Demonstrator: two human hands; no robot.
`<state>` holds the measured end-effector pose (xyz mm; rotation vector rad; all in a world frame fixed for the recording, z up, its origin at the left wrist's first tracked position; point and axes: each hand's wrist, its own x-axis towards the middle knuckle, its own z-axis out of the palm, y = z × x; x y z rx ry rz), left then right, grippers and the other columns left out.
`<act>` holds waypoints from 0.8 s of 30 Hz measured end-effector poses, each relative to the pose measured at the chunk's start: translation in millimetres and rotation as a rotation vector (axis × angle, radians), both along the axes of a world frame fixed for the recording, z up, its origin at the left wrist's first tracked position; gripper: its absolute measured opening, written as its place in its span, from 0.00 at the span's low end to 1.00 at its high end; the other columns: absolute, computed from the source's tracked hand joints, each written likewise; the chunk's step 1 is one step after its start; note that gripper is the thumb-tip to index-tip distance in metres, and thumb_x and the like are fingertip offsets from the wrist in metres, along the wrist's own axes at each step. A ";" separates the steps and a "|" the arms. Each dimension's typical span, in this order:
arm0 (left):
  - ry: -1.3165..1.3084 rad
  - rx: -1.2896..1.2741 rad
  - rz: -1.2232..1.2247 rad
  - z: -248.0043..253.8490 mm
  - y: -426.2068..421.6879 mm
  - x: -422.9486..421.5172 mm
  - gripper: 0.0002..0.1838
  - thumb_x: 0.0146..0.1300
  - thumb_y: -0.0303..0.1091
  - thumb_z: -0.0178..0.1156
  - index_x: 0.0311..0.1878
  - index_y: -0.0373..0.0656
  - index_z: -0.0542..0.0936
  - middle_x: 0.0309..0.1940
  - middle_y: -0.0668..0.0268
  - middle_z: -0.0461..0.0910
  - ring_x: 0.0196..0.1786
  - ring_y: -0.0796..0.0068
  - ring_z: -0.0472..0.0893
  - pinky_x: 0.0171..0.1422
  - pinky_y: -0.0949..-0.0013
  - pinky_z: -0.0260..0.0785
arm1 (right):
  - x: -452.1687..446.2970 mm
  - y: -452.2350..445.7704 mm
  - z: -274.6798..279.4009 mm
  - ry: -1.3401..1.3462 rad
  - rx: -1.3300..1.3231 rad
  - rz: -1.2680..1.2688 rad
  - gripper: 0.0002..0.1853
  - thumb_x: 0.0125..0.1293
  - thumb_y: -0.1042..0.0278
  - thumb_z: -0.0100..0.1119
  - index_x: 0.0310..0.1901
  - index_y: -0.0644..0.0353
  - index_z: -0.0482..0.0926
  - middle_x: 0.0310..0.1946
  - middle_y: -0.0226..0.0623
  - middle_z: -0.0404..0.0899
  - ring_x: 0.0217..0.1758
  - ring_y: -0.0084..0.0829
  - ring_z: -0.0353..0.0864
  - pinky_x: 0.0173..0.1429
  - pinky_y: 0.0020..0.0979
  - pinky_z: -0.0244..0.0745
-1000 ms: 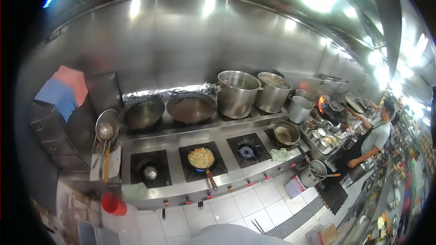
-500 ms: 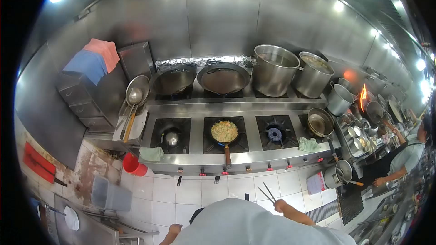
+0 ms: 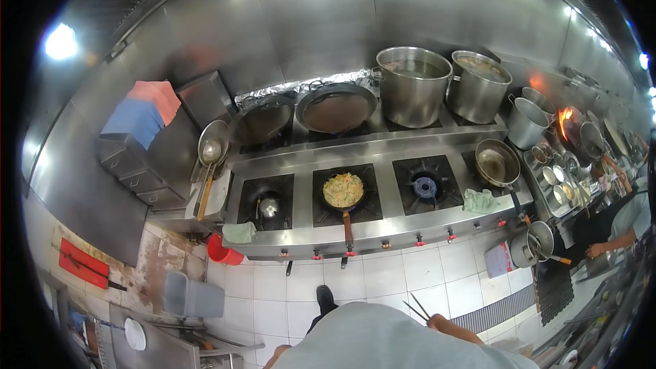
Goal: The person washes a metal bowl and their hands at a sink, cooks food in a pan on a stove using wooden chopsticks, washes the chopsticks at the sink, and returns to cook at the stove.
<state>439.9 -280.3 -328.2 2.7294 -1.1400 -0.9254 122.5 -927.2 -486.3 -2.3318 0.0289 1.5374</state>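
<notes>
The right hand (image 3: 439, 322) is gripping 2 long thin sticks (image 3: 419, 305), which may be chopsticks or tongs. Their tips are apart and point away from the body, maybe so they don't touch the shirt (image 3: 383, 338). The left hand (image 3: 278, 353) only shows a little beside the shirt, so I cannot tell if it is open or closed. It is well apart from the stove (image 3: 303, 208).

Near the middle of the stove's front row is a pan (image 3: 345, 210) of food (image 3: 343, 190). Its brown handle (image 3: 348, 231) pokes over the front edge, likely so it is easy to grab. No hand touches it. A bigger pan (image 3: 497, 164) sits by the front right corner, its handle also poking out. 2 green cloths (image 3: 238, 233) lie on the front edge, 1 near each corner, maybe to be close for hot or messy things. 2 tall pots (image 3: 414, 99) stand along the back edge, maybe because they are big.
</notes>
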 end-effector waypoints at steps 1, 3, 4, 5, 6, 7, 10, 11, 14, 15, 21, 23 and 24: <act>-0.015 -0.009 -0.020 -2.2 1.5 3.4 0.17 0.53 0.43 0.54 0.42 0.46 0.82 0.39 0.57 0.82 0.43 0.56 0.81 0.47 0.54 0.74 | -11.5 13.1 52.9 -0.028 -0.063 -0.306 0.11 0.57 0.70 0.52 0.39 0.61 0.81 0.33 0.46 0.83 0.26 0.36 0.84 0.28 0.39 0.78; -0.071 -0.047 -0.074 -7.0 1.2 12.9 0.17 0.54 0.43 0.54 0.43 0.46 0.82 0.39 0.57 0.82 0.43 0.57 0.81 0.46 0.55 0.74 | -26.7 27.4 96.1 -0.055 -0.071 -0.464 0.11 0.57 0.70 0.52 0.39 0.61 0.81 0.33 0.46 0.83 0.26 0.36 0.84 0.28 0.38 0.78; -0.114 -0.064 -0.105 -8.6 0.4 18.6 0.16 0.54 0.42 0.54 0.43 0.46 0.82 0.39 0.58 0.82 0.42 0.57 0.81 0.46 0.55 0.74 | -34.5 29.7 102.7 -0.071 -0.074 -0.509 0.11 0.57 0.70 0.52 0.39 0.61 0.81 0.33 0.46 0.83 0.26 0.36 0.84 0.28 0.38 0.78; -0.181 -0.095 -0.146 -11.3 -2.2 23.6 0.16 0.54 0.42 0.54 0.43 0.47 0.82 0.38 0.58 0.82 0.42 0.57 0.81 0.46 0.55 0.74 | -39.2 31.9 109.5 -0.084 -0.074 -0.545 0.11 0.57 0.70 0.52 0.39 0.61 0.81 0.33 0.46 0.83 0.26 0.36 0.84 0.28 0.38 0.78; -0.142 -0.030 -0.145 -1.7 -11.4 33.2 0.16 0.54 0.41 0.55 0.43 0.46 0.82 0.39 0.57 0.83 0.43 0.57 0.81 0.47 0.55 0.74 | -42.5 34.4 114.1 -0.098 -0.077 -0.567 0.11 0.57 0.70 0.52 0.39 0.60 0.81 0.33 0.46 0.83 0.26 0.36 0.84 0.28 0.38 0.78; -0.103 0.035 -0.144 20.2 -27.4 43.0 0.16 0.54 0.41 0.55 0.43 0.46 0.82 0.41 0.57 0.83 0.44 0.57 0.81 0.47 0.55 0.74 | -46.7 37.2 116.3 -0.114 -0.074 -0.578 0.11 0.57 0.70 0.52 0.39 0.60 0.82 0.33 0.46 0.83 0.26 0.35 0.84 0.28 0.38 0.78; 0.062 -0.018 0.101 52.9 -62.9 61.2 0.16 0.54 0.39 0.58 0.44 0.44 0.81 0.43 0.56 0.82 0.46 0.58 0.81 0.50 0.57 0.74 | -51.7 40.8 117.0 -0.182 -0.075 -0.574 0.11 0.57 0.70 0.52 0.40 0.60 0.82 0.33 0.46 0.83 0.26 0.35 0.84 0.28 0.38 0.78; 0.188 -0.137 0.351 55.8 -70.3 64.0 0.16 0.54 0.39 0.59 0.44 0.42 0.81 0.44 0.56 0.82 0.48 0.59 0.81 0.51 0.59 0.74 | -52.2 41.6 112.7 -0.218 -0.080 -0.544 0.12 0.57 0.70 0.52 0.40 0.60 0.82 0.34 0.46 0.84 0.26 0.35 0.84 0.28 0.38 0.78; -0.127 -0.019 -0.224 65.9 -91.1 77.2 0.19 0.56 0.42 0.60 0.44 0.36 0.80 0.43 0.53 0.82 0.51 0.60 0.80 0.54 0.63 0.72 | -45.4 38.6 82.9 -0.504 -0.129 -0.295 0.12 0.58 0.70 0.52 0.40 0.60 0.82 0.34 0.46 0.84 0.26 0.34 0.84 0.29 0.37 0.78; -0.126 -0.016 -0.229 53.7 -88.3 77.5 0.19 0.56 0.42 0.60 0.44 0.36 0.80 0.43 0.53 0.82 0.51 0.60 0.80 0.54 0.63 0.72 | -17.6 38.6 110.7 -0.301 -0.132 -0.251 0.12 0.59 0.70 0.51 0.41 0.60 0.82 0.31 0.45 0.83 0.24 0.34 0.83 0.27 0.37 0.77; 0.179 -0.244 0.527 47.4 -89.4 58.8 0.17 0.57 0.42 0.57 0.44 0.40 0.81 0.43 0.53 0.82 0.50 0.57 0.80 0.55 0.59 0.71 | 33.2 28.8 158.1 -0.292 -0.074 -0.759 0.10 0.55 0.70 0.55 0.36 0.56 0.84 0.34 0.43 0.83 0.39 0.42 0.83 0.40 0.40 0.79; 0.049 0.005 -0.001 32.4 -74.2 54.6 0.18 0.57 0.45 0.55 0.43 0.43 0.81 0.41 0.54 0.82 0.47 0.55 0.80 0.52 0.57 0.73 | 35.7 26.3 159.4 -0.246 -0.054 -0.846 0.10 0.54 0.69 0.56 0.38 0.57 0.84 0.36 0.43 0.83 0.40 0.41 0.83 0.41 0.39 0.79; 0.035 -0.016 -0.259 -28.4 -53.7 60.3 0.20 0.56 0.49 0.54 0.41 0.44 0.81 0.38 0.56 0.82 0.43 0.55 0.81 0.48 0.55 0.74 | 33.8 24.6 163.4 -0.228 -0.058 -0.879 0.11 0.54 0.69 0.57 0.38 0.57 0.84 0.36 0.43 0.83 0.39 0.41 0.83 0.41 0.39 0.79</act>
